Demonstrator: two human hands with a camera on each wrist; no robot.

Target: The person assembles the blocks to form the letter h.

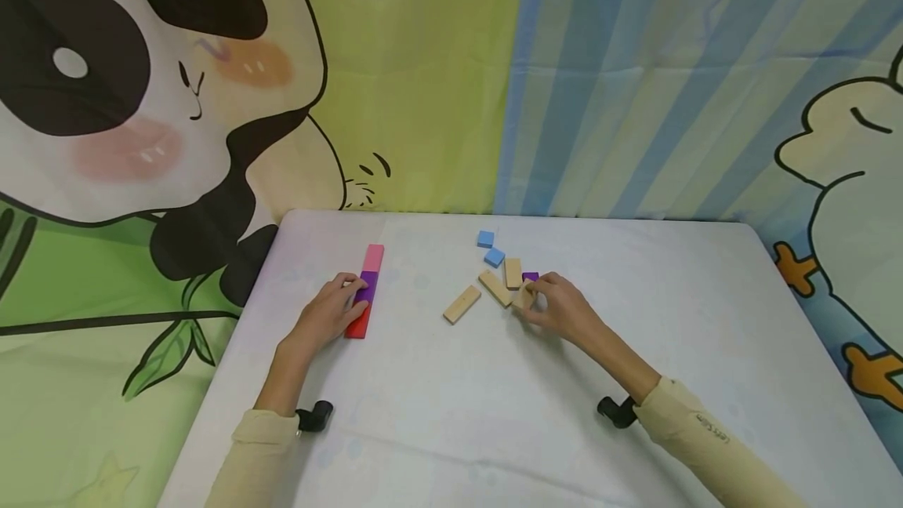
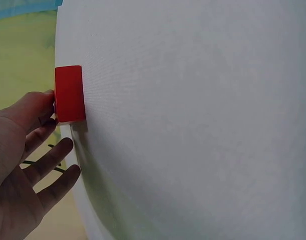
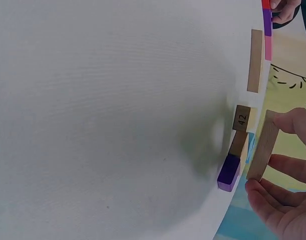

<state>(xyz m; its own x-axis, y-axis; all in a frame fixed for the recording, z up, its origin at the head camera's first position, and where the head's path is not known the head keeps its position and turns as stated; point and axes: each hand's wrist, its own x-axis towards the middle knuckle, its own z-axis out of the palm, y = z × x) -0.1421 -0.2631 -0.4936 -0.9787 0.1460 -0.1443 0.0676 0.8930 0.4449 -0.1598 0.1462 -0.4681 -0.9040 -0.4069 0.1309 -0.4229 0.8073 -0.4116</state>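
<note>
On the left part of the table a straight row runs away from me: a red block (image 1: pixel 357 324) nearest, then purple (image 1: pixel 368 285), then a pink block (image 1: pixel 373 257). My left hand (image 1: pixel 328 310) rests at this row's left side, thumb and fingertips touching around the purple part, some fingers spread in the left wrist view. My right hand (image 1: pixel 564 310) pinches a plain wooden block (image 3: pixel 263 145) by its ends between thumb and fingers, lifted above the table. Beside it lie a purple block (image 3: pixel 229 173) and several wooden blocks, one marked 42 (image 3: pixel 242 119).
Two blue blocks (image 1: pixel 485 239) lie behind the wooden ones, one near the other. A separate wooden block (image 1: pixel 462 305) lies at an angle between the hands. The white table (image 1: pixel 437 414) meets a cartoon-printed curtain (image 1: pixel 409 85) at its far edge.
</note>
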